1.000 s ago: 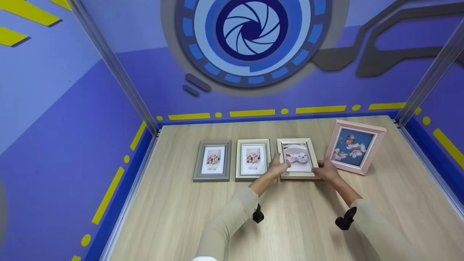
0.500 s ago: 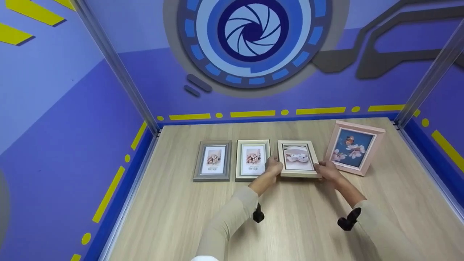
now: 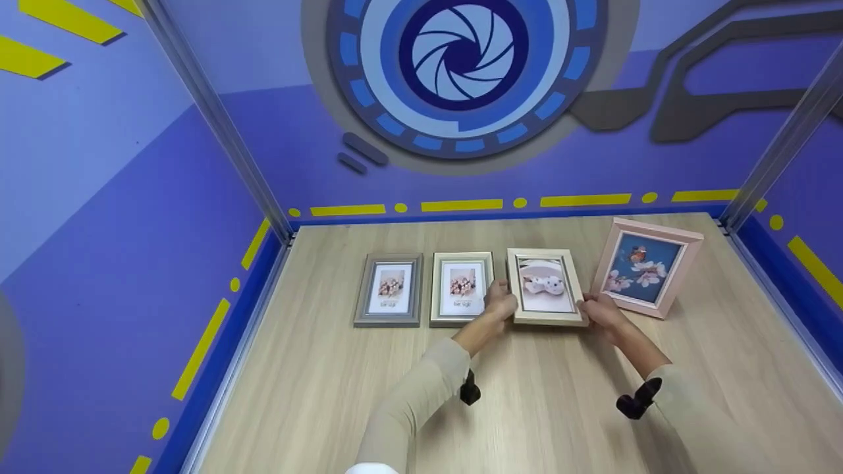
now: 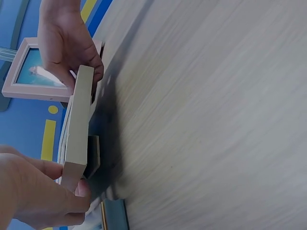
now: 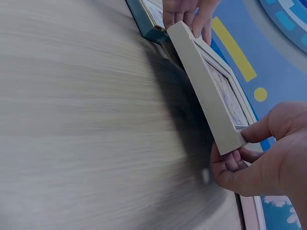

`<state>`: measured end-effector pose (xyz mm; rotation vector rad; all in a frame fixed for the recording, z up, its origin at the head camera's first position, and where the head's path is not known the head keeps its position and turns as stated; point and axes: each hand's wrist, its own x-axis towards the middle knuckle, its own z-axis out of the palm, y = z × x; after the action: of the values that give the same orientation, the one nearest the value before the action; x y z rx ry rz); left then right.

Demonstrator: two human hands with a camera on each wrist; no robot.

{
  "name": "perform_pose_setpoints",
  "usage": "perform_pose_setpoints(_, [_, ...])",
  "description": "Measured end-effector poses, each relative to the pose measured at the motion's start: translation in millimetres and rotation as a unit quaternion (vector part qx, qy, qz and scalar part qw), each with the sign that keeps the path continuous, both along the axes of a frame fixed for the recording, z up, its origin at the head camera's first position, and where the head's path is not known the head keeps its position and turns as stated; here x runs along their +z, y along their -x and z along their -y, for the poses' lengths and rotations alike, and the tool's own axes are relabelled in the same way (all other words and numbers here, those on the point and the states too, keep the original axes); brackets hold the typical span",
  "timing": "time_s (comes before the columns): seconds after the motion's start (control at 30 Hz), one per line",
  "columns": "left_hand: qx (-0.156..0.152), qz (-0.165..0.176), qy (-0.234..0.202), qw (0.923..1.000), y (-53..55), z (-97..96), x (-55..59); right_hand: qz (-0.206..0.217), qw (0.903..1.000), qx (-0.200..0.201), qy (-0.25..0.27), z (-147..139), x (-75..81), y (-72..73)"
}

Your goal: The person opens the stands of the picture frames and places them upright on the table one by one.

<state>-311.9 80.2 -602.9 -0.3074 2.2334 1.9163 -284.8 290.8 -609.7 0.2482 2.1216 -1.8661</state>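
Presently, both your hands are clamped on one cream photo frame (image 3: 548, 287), held near the middle of the surface (image 3: 329, 401), right of centre. Your left hand (image 3: 498, 305) pinches its left side near the lower corner; your right hand (image 3: 602, 311) pinches the right side, thumb on the front. Frame's near edge is off the surface, shadow beneath; you cannot tell whether the far edge touches. A dark flap (image 4: 93, 157) shows at its back in the left wrist view. To its left, in a row: a champagne frame (image 3: 462, 289), just beside your left hand, then a grey frame (image 3: 388, 289), the two near each other. To its right, near your right hand, a pink frame (image 3: 649, 266) stands upright, leaning back, showing blossoms on blue.
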Motion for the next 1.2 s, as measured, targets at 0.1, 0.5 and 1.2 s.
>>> perform_pose_setpoints(0.1, [-0.008,-0.005,-0.003,1.0,0.4,1.6,4.2,-0.002,0.9999,0.002,0.013,-1.2,3.4,-0.7])
perform_pose_setpoints(0.5, [-0.02,-0.001,-0.01,0.9997,-1.3,19.4,12.9,-0.017,0.9997,0.008,0.015,1.9,8.6,-3.0])
perform_pose_setpoints(1.2, [0.008,-0.002,-0.029,0.9996,-3.1,39.8,25.9,-0.047,0.9989,0.01,0.005,13.3,12.4,-10.9])
